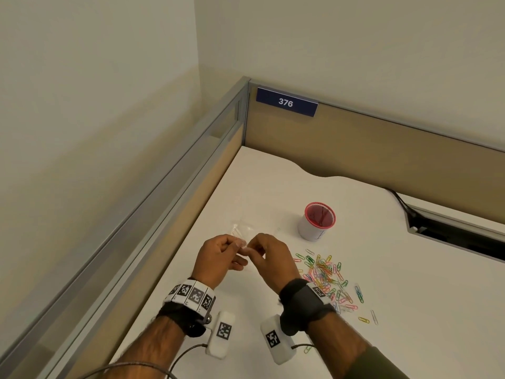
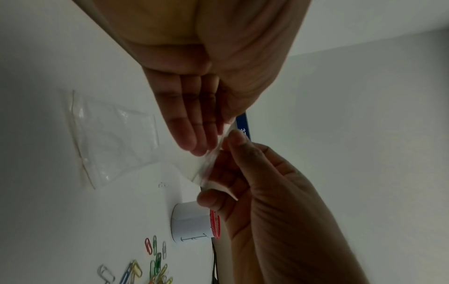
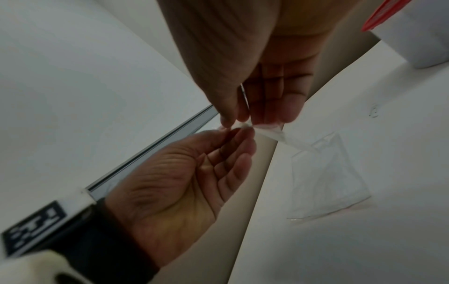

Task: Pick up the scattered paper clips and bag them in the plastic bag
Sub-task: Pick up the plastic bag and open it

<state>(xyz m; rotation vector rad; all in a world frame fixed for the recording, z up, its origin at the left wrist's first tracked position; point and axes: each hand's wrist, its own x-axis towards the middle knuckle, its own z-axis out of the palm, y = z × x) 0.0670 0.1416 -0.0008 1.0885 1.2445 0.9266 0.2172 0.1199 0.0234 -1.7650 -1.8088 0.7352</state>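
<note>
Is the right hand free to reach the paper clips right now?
Probably not yet: the right hand and left hand are both pinching a small plastic bag. The paper clips lie unobstructed just right of it.

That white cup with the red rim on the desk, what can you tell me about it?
The cup is a small, upright white cylinder with a red mesh-like rim and reddish inside. The left wrist view shows a dark mark on its side. It stands on the white desk, just beyond the pile of coloured paper clips and right of both hands. Nothing touches it; its contents cannot be made out.
</note>
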